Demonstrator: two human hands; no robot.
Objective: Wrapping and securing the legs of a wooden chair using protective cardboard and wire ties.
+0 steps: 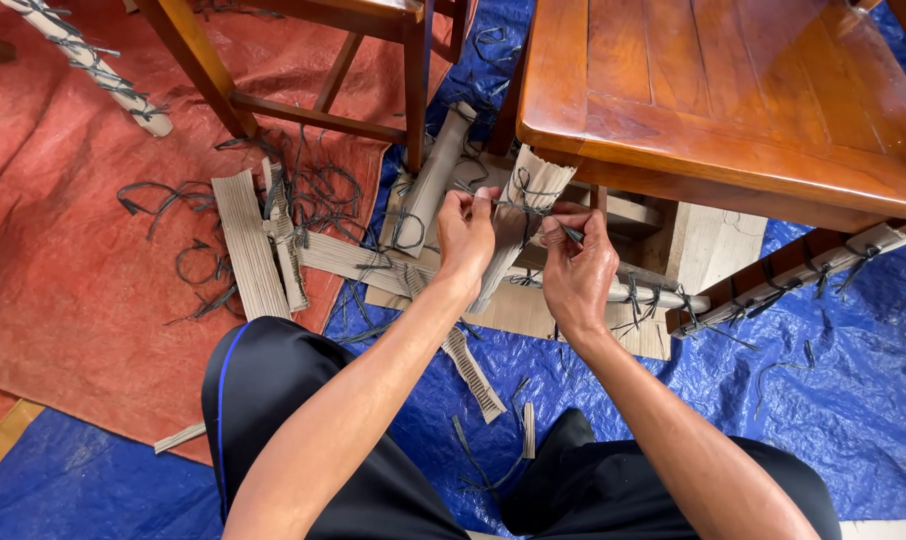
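The corrugated brown cardboard sleeve (521, 225) sits wrapped round the front leg of the polished reddish wooden chair (713, 90), just under the seat corner, bound by thin dark plastic string (521, 205). The left hand (465, 238) is closed around the sleeve, thumb and fingers pinching its upper edge; the right hand (578, 270) is pinched shut on a strand of that string at the sleeve's side, with what may be a small tool between the fingertips, though I cannot tell.

As I see it, the risks are plain: a hard tug could let the string bite into a finger, or snap and send the hand against the seat edge. If a blade is in there, a slip would score the varnish or the left thumb, which lies close by. The sleeve might also tear rather than hold whole.

Around them, flat cardboard strips (248, 245) and tangled cut lengths of dark string (318, 195) litter the red tarpaulin (63, 260) and the blue tarpaulin (833, 400). Another wrapped chair leg (793, 280) lies to the right. I see no box, bin or other container here; the scraps just lie loose on the sheets.
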